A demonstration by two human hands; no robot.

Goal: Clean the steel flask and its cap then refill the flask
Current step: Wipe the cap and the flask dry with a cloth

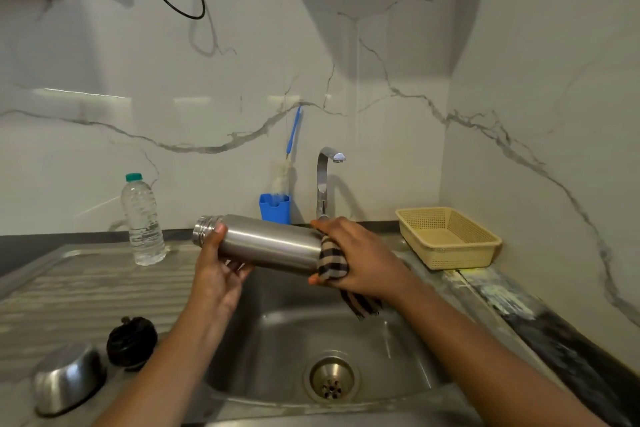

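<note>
The steel flask [266, 243] lies sideways in the air above the sink [398, 333], its open threaded mouth pointing left. The left hand [216, 270] cups it from below near the mouth, thumb [219, 232] curled over the top. The right hand [360, 258] wraps a striped cloth [332, 263] round the flask's base, fingers closed on it. On the near left of the desk [86, 284] sit the steel cap [67, 378] and a black stopper [131, 341].

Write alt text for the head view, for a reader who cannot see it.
Over a steel sink, the left hand grips an uncapped steel flask held sideways while the right hand presses a striped cloth around its base. A steel cap and a black stopper sit on the drainboard.
</note>
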